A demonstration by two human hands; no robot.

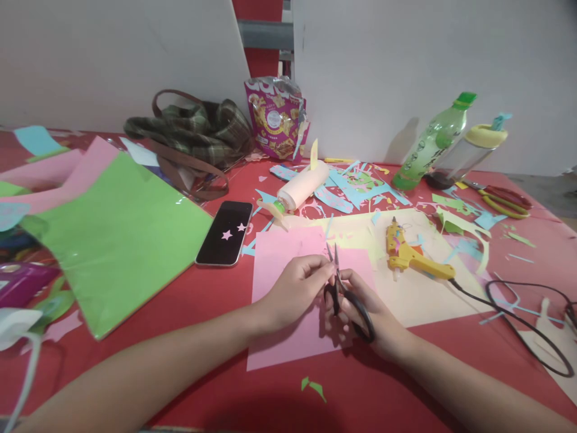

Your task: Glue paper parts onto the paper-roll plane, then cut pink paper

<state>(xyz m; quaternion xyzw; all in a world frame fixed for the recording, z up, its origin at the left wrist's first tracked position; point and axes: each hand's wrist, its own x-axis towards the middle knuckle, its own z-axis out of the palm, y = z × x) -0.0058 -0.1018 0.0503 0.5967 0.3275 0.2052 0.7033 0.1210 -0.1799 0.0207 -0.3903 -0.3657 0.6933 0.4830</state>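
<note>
The right hand (360, 310) has its fingers through the black handles of a pair of scissors (345, 294), blades pointing up and away, closed or nearly so. The left hand (295, 288) is pinched shut at the blades, thumb and fingertips gripping something too small to make out, likely a scrap of paper. Both hands hover over a pink sheet (288, 300) lying flat on the red surface (202, 385).

The pink sheet looks mostly whole, so the cutting on it seems barely begun. Around it, much has already been cut: blue and green offcuts (351, 186) litter the far side, two small pink stars rest on a phone (225, 233), and a green snippet (313, 386) lies near the front edge. A yellow glue gun (408, 252) lies on a cream sheet (419, 288) just to the right, a large green sheet (121, 234) to the left.
</note>
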